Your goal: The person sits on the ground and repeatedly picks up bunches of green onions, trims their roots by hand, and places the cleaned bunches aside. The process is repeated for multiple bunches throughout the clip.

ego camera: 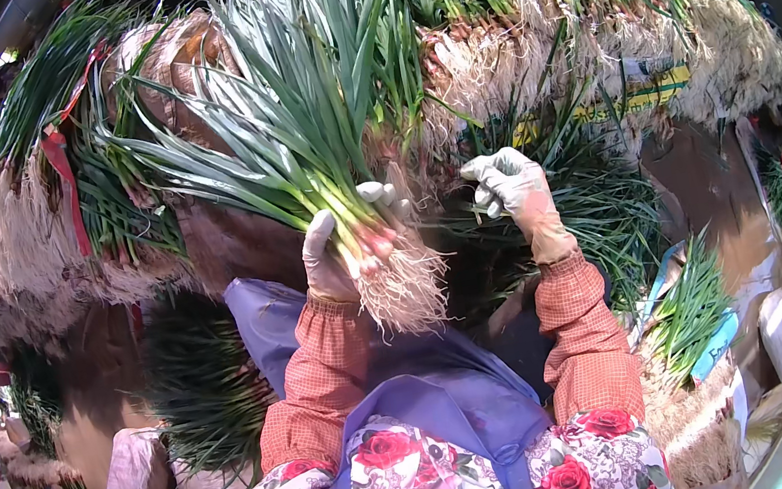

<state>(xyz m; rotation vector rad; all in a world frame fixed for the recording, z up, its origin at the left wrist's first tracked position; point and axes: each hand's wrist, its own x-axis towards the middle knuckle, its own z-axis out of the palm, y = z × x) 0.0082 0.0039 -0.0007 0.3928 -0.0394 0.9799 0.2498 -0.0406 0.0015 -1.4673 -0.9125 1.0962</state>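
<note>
My left hand (326,258), in a pale glove, grips a bunch of green onions (347,205) around the lower stems. Their long green leaves fan upward, and the pinkish bulbs with stringy white roots (405,288) hang over my lap. To the right, my gloved right hand (510,189) is raised apart from the bunch, its fingers curled with thumb and fingertips close together. Whether something thin is pinched there is not clear. Behind that hand lies a dark heap of loose green leaves (599,213).
Root-fringed green onions (558,45) are piled along the far side. More bundles with a red ribbon (65,187) lie at left. A brown sack (172,72) sits behind my bunch. Another green onion pile (206,378) is beside my left knee, and a small bundle (687,322) at right.
</note>
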